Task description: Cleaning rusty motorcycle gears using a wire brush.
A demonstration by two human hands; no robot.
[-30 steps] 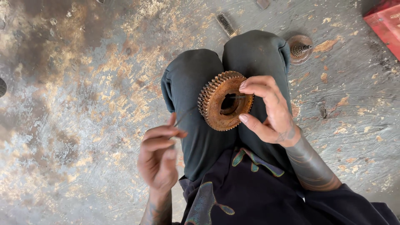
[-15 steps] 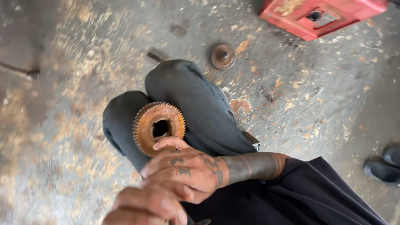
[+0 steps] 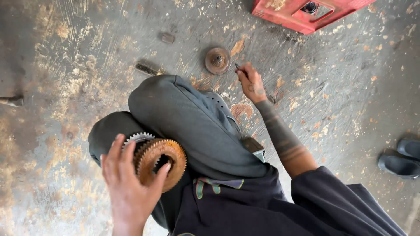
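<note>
My left hand [image 3: 131, 188] grips a rusty orange double gear [image 3: 159, 164] against my knee; a cleaner silver toothed ring shows at the gear's back edge. My right hand [image 3: 250, 82] is stretched out over the stained concrete floor and pinches a small thin dark tool at its fingertips. That hand is just right of a second rusty round gear [image 3: 217, 60] lying flat on the floor. My crossed legs in dark grey trousers [image 3: 192, 118] fill the middle of the view.
A red plastic crate [image 3: 302, 15] stands at the top right. A wire brush [image 3: 146, 68] and a small dark block [image 3: 167, 38] lie on the floor above my knee. A pair of dark slippers [image 3: 400, 158] sits at the right edge.
The gear passed from my right hand to my left hand. My right hand reached out to the floor beside the second gear and now pinches a small tool. The view shifted.
</note>
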